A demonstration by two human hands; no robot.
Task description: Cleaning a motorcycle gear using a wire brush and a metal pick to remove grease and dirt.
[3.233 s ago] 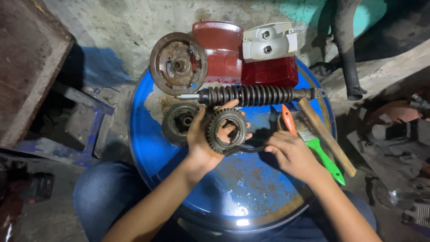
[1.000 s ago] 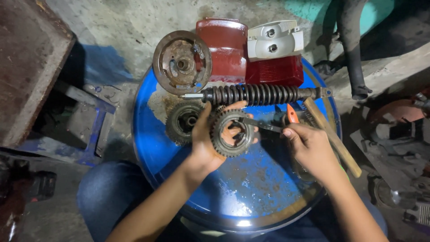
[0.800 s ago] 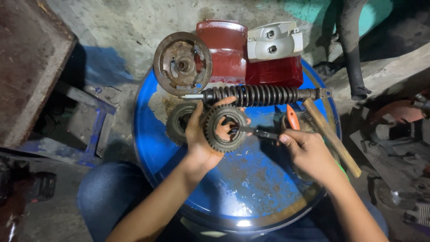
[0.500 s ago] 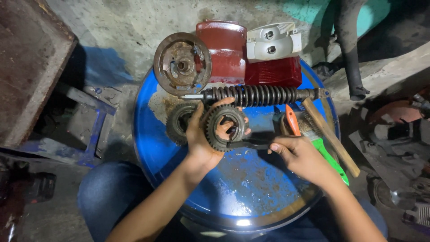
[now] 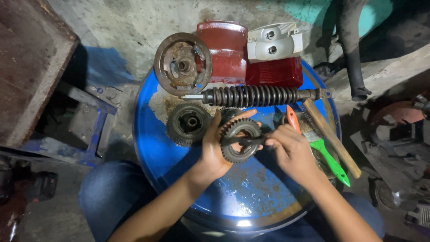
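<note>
On the blue drum lid (image 5: 251,210), near its centre, a toothed gear (image 5: 240,140) is held upright in the left hand (image 5: 215,152), whose fingers are curled round the gear's rim from the 9 o'clock side, thumb above and fingertips showing behind the teeth. A dark slender tool (image 5: 244,140) is laid across the gear's face and is pinched at its 3 o'clock end by the closed fingertips of the right hand (image 5: 291,150); what kind of tool it is cannot be told. At 9 o'clock of the held gear, just beside the left thumb, a second gear (image 5: 189,123) is seen lying flat on the lid. At 12 o'clock a coil-spring shock absorber (image 5: 257,95) is laid crosswise over the lid, well clear of both hands. At 11 o'clock a rusty round plate (image 5: 182,64) is propped at the drum's far rim, with a red cover (image 5: 224,51), a white housing (image 5: 274,41) and a red lens (image 5: 274,72) ranged beside it toward 1 o'clock. At 3 o'clock, beyond the right hand, an orange handle (image 5: 292,118), a green-handled brush (image 5: 329,159) and a wooden handle (image 5: 331,136) are laid near the lid's edge. Blue trouser legs (image 5: 109,192) are visible below the drum at 7 o'clock.
</note>
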